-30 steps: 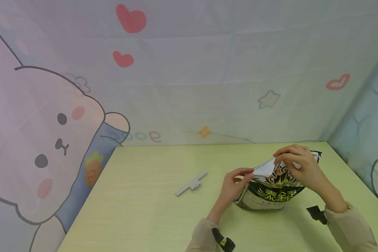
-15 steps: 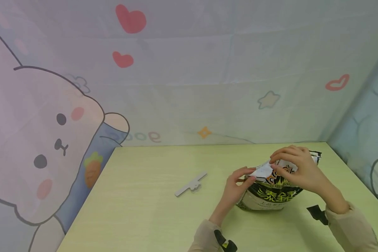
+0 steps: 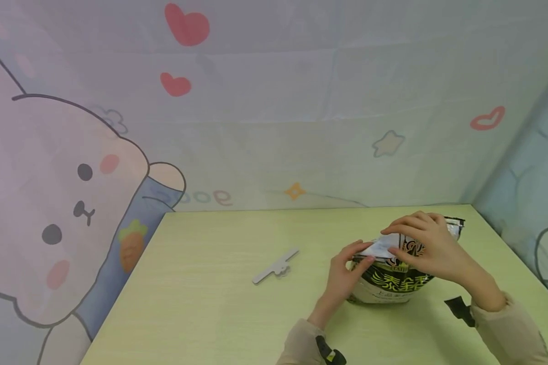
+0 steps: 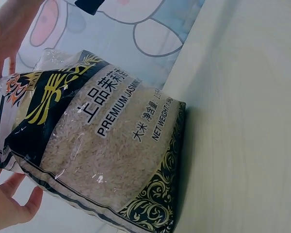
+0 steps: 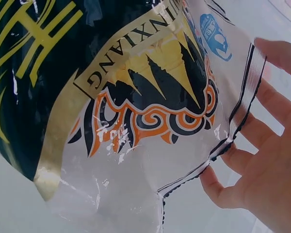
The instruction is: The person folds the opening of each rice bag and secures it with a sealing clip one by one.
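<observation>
A bag of rice (image 3: 385, 281), black and clear with gold print and a pale top, stands on the table. My left hand (image 3: 339, 278) pinches the top's left end between thumb and fingers. Along the folded top edge, my right hand (image 3: 434, 249) has its fingers behind and its thumb in front. In the left wrist view, rice grains show through the bag's clear lower panel (image 4: 106, 145). The right wrist view has the crimped top edge (image 5: 237, 121) running beside the right fingertips. Exact finger contact behind the bag is hidden in the head view.
A flat white bag clip (image 3: 276, 266) lies on the pale yellow-green table (image 3: 201, 304), left of the bag. A cloth backdrop (image 3: 265, 101) with a bear and hearts hangs behind the table.
My right hand has slid left along the bag's top edge, and its thumb has come forward over the white fold. The left hand has moved slightly right, staying at its corner.
</observation>
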The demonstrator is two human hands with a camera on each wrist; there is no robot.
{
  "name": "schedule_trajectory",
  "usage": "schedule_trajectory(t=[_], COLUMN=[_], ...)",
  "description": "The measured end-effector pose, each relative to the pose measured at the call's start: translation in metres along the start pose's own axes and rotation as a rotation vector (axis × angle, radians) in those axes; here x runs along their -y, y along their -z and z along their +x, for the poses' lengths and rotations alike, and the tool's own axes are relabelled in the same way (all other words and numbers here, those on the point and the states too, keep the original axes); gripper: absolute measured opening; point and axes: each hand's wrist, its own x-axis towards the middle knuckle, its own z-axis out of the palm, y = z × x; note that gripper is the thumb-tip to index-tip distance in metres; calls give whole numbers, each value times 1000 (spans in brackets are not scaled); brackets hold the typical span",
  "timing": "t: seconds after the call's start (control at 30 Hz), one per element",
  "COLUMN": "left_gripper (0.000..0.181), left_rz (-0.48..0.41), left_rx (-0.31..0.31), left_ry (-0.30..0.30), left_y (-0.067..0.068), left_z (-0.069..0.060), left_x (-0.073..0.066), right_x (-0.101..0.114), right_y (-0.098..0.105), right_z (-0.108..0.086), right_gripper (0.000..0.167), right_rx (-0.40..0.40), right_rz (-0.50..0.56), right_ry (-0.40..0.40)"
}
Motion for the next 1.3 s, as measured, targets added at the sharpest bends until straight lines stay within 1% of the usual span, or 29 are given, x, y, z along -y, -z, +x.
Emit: schedule_trajectory(t=[0.07,0.17,0.23,0.27,0.33,0.43,0.5,0.6,0.7,0.8,0.87,1.0,1.1,1.23,1.3], left_gripper=[29,28,26,26,24,22,20,19,19,19,19,18,17,18,18], left_rz=[12,2,-12,-26,-38,-39,-34,-16,-28,-40,-51,-57,-32,-11,-24], left_rx=[-12,-23,-36,-41,-54,-67,-76,-92,-99,-103,-104,-113,-137,-159,-157], left_ry=[-22,-24,-19,-10,-8,-14,-22,-35,-29,-8,9,24,-20,-58,-56], left_y=[-1,-1,-1,-1,1,4,6,6,6,5,5,4,-1,-8,-9], left_z=[1,2,2,3,2,2,1,2,3,4,4,4,5,7,7], left_x=[-1,-4,-7,-9,-16,-28,-34,-37,-36,-35,-35,-36,-21,-2,-2], right_x=[0,-1,-2,-3,-4,-7,-8,-9,-9,-9,-9,-12,-13,-14,-14], right_y=[-1,-2,-3,-3,-4,-4,-4,-4,-5,-6,-7,-9,-11,-13,-14], right_z=[0,0,0,0,0,0,-1,-1,0,1,1,1,1,1,1], right_gripper=[39,41,38,33,25,32,29,26,31,47,49,48,45,41,42], right_rx=[5,3,-2,-5,-13,-24,-24,-25,-39,-55,-63,-80,-98,-128,-144], right_rz=[-21,-48,-52,-49,-41,-26,-23,-27,-35,-44,-51,-48,-38,-38,-44], right_ry=[9,31,48,53,64,75,78,84,94,102,105,113,122,139,145])
